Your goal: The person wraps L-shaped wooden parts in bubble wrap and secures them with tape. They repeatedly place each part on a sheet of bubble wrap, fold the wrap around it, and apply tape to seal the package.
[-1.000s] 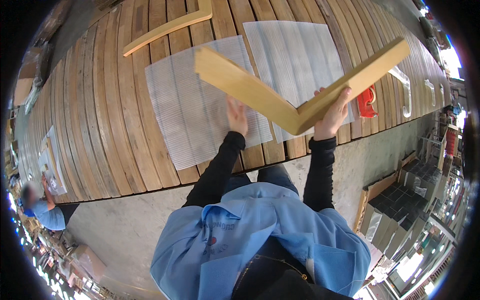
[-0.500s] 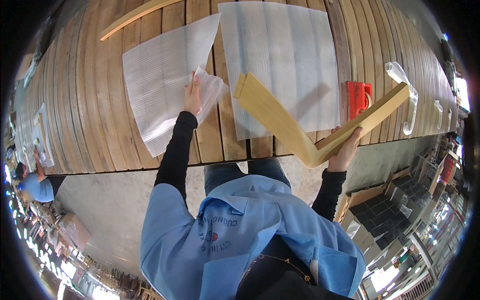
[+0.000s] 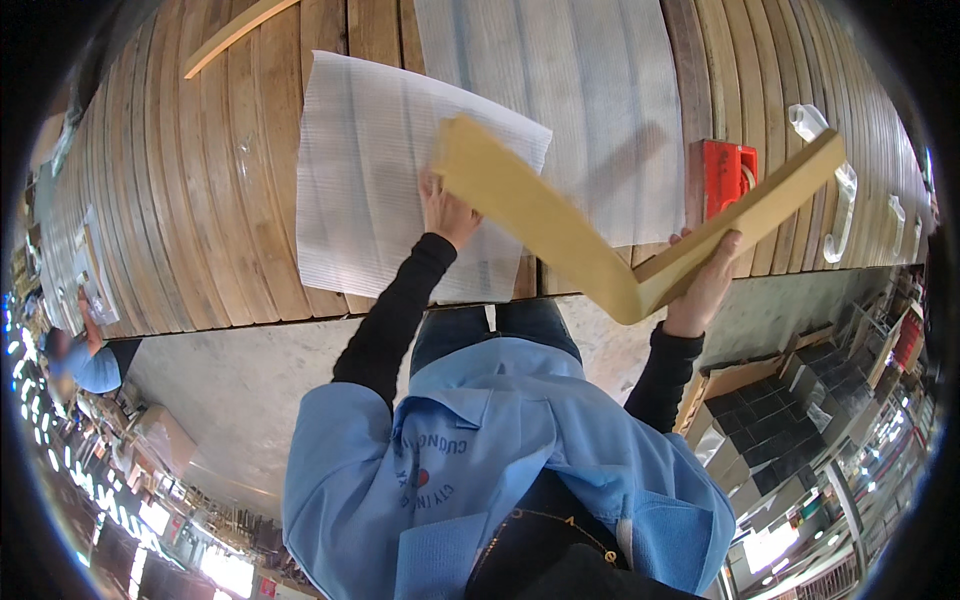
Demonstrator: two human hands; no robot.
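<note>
My right hand [image 3: 705, 288] grips a V-shaped wooden furniture part [image 3: 545, 210] near its bend, holding it raised above the slatted bench. One arm of the part points up and left, the other up and right. At the left arm's end, my left hand [image 3: 449, 214] is against or just beneath the wood; its fingers are partly hidden and blurred. Under that hand, a white foam sheet [image 3: 345, 150] lies spread on the bench, overlapping a second foam sheet [image 3: 590, 90] on its right.
A red tape dispenser [image 3: 722, 178] stands on the slatted bench [image 3: 215, 200], right of the sheets. Clear plastic strips [image 3: 840, 195] lie farther right. A slim curved wooden piece [image 3: 235, 35] rests at the far left. Another person [image 3: 88, 355] works at the bench's left end.
My left hand has let go of the left foam sheet, which now lies flatter and farther right. That hand has moved right to the wooden part's end; the part has shifted slightly.
</note>
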